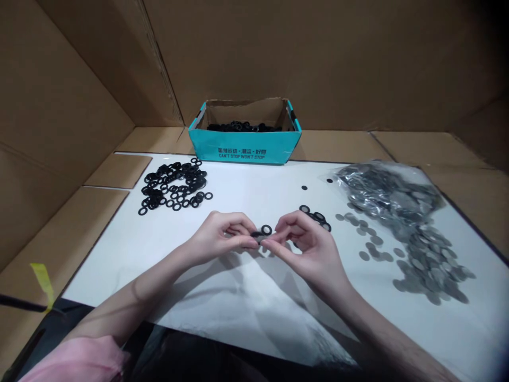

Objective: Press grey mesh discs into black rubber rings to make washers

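Near the middle of the white board, my left hand (233, 233) pinches a small black ring (257, 234). Close against it, my right hand (304, 241) grips a grey disc (260, 239) between thumb and finger, and the disc meets the ring. Just beyond the fingertips lies a black ring with a pale centre (266, 229). Several black rings with grey centres (318, 217) lie behind my right hand, partly hidden by it. A pile of black rings (175, 185) is at the left. Loose grey discs (433, 265) are heaped at the right.
A turquoise box (244, 147) holding black rings stands at the back. A clear plastic bag of grey discs (389, 191) lies at the back right. Two small black pieces (304, 188) lie between box and bag. Cardboard walls (318, 63) surround the board. Yellow tape (43, 281) hangs at the left.
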`<act>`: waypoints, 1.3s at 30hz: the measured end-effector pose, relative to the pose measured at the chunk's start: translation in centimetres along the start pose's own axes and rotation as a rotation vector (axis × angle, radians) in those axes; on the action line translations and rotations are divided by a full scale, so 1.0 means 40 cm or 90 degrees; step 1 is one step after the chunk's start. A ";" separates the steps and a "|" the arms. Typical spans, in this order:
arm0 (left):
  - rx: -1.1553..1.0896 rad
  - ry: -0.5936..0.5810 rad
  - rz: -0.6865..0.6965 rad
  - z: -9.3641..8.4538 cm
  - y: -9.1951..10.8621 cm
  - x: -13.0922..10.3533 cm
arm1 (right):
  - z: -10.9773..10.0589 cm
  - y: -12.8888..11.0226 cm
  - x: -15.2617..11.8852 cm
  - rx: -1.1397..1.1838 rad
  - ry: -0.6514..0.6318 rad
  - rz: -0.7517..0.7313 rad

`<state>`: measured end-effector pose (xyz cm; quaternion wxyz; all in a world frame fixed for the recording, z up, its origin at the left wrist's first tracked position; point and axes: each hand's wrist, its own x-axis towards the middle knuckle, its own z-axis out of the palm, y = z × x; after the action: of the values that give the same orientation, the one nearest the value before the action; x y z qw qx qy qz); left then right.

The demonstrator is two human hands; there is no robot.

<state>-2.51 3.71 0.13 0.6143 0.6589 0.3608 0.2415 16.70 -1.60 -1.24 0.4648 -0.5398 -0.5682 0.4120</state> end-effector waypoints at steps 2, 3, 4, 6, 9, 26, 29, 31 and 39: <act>-0.006 -0.006 0.004 0.002 0.003 -0.001 | 0.000 0.004 0.001 -0.010 -0.001 -0.015; -0.007 -0.010 0.006 0.003 0.004 -0.002 | 0.000 0.007 0.001 -0.017 -0.009 -0.028; -0.009 -0.013 0.009 0.004 0.004 -0.003 | -0.001 0.010 0.001 -0.032 -0.020 -0.046; -0.009 -0.018 0.014 0.007 0.001 -0.004 | 0.000 0.014 0.000 -0.093 -0.044 -0.102; 0.019 -0.013 0.033 0.012 -0.008 -0.006 | 0.005 0.018 -0.006 -0.195 -0.054 -0.190; 0.109 -0.055 0.135 0.006 0.006 -0.005 | 0.000 0.010 -0.005 -0.098 -0.101 -0.112; 0.090 -0.054 0.122 0.010 0.007 -0.005 | 0.000 0.016 -0.003 -0.092 -0.103 -0.145; 0.078 -0.044 0.095 0.012 0.008 -0.005 | -0.001 0.019 -0.003 -0.100 -0.105 -0.172; 0.083 -0.039 0.056 0.023 0.011 -0.007 | 0.006 0.011 -0.016 -0.139 -0.072 -0.143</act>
<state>-1.91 2.90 0.46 0.5696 0.7198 0.3276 0.2237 16.57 -2.18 -1.77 0.4136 -0.4965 -0.6916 0.3227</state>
